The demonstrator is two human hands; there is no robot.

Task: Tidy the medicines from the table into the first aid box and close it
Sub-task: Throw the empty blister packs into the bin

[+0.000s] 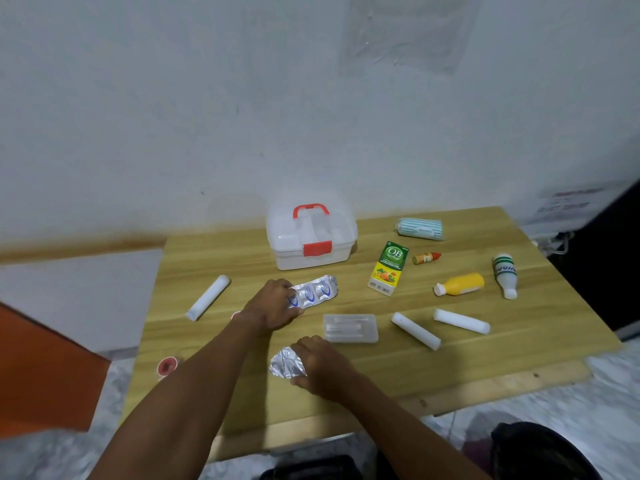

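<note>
The white first aid box (pixel 311 240) with a red handle and red latch stands shut at the table's back. My left hand (pixel 273 303) grips the near end of a silver blister strip (pixel 317 291) lying in front of the box. My right hand (pixel 320 365) rests on a second, crumpled silver blister strip (pixel 284 365) near the front edge, fingers closed on it. Other medicines lie loose: a green and yellow box (pixel 388 268), a yellow bottle (pixel 460 284), a small orange bottle (pixel 426 258), a white bottle (pixel 505 274) and three white rolls (pixel 207 302) (pixel 415 330) (pixel 462 320).
A clear plastic tray (pixel 350 328) lies between my hands and the rolls. A striped blue pack (pixel 420 228) sits at the back right. Red round stickers (pixel 167 366) mark the wooden table (pixel 502 348) on its left side. A wall stands close behind it.
</note>
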